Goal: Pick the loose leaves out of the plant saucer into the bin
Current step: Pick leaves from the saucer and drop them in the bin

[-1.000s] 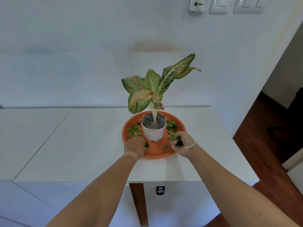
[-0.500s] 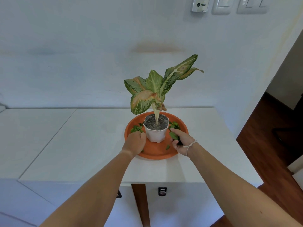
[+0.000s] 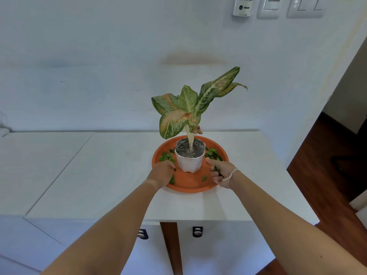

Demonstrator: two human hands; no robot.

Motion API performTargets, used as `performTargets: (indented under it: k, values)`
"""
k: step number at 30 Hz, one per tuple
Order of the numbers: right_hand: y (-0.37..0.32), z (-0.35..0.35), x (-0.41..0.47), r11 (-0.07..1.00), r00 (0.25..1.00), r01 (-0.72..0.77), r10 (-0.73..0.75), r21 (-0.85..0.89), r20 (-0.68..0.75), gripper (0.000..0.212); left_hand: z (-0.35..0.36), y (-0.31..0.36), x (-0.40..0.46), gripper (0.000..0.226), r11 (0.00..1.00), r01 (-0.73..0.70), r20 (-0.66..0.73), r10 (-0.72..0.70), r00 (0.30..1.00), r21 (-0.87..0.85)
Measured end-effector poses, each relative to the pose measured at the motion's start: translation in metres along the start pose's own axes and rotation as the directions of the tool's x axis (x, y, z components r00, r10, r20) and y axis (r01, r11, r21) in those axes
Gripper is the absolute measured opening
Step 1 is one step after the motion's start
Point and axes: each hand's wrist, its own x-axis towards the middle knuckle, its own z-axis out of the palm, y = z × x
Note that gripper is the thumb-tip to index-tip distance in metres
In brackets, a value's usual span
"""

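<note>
an orange plant saucer sits on a white table, and a white pot holding a variegated plant stands upright near the saucer's middle. taking the pot as the landmark: a heap of loose green leaves lies in the saucer just left of it, a second leaf heap lies just right of it, and a single leaf scrap lies in front of it toward its right, apart from the rest.

the left hand is down in the saucer in front-left of the pot, knuckles up, fingers curled under onto the near edge of the left heap; a leaf shows beside it, but whether the fingers actually pinch anything cannot be told. the right hand is in front-right of the pot, over the saucer's right side, its fingers curled round a small clump of green leaves with the thumb reaching toward the pot. a white wrist cord circles the right wrist.

on the wall above and behind the pot hang a controller and switch plates.
</note>
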Motion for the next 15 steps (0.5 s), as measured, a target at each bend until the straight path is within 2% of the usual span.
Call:
performTargets:
  k: [3,7,11,15]
  values:
    - [0.0,0.003,-0.003,0.945,0.985,0.088,-0.129,-0.315,-0.111,0.029,0.0,0.0,-0.001,0.03,0.989,-0.002,0.018,-0.001,1.0,0.148]
    - [0.002,0.009,-0.003,0.766,0.943,0.149,-0.301,-0.626,-0.144,0.047,0.002,0.002,-0.004,0.03,0.947,-0.029,0.022,0.024,0.999,0.32]
    - [0.003,0.01,0.004,0.465,0.902,0.134,-0.422,-0.875,-0.086,0.053,0.004,0.002,-0.004,0.028,0.904,-0.027,0.031,0.015,0.999,0.426]
    - [0.001,0.007,0.011,0.171,0.916,0.076,-0.401,-0.982,0.001,0.039,0.005,0.003,-0.005,0.034,0.881,-0.002,0.046,-0.022,0.999,0.473]
